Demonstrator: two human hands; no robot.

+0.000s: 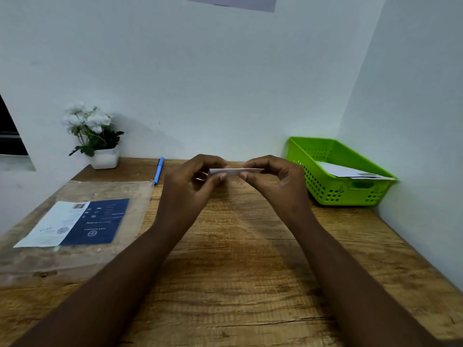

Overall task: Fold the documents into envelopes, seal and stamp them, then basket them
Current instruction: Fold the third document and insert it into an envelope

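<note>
A small white folded paper (pixel 234 171) is held edge-on above the far middle of the wooden desk (pixel 238 259). My left hand (pixel 193 181) pinches its left end between thumb and fingers. My right hand (pixel 270 179) pinches its right end the same way. The green plastic basket (pixel 335 191) stands at the far right against the wall, and white envelopes (pixel 350 172) lie inside it, one sticking out over the rim.
A clear plastic packet with a blue and white label (pixel 75 221) lies flat at the left. A blue pen (pixel 159 170) lies beyond it. A white pot of white flowers (pixel 96 139) stands at the back left. Walls close off the back and right.
</note>
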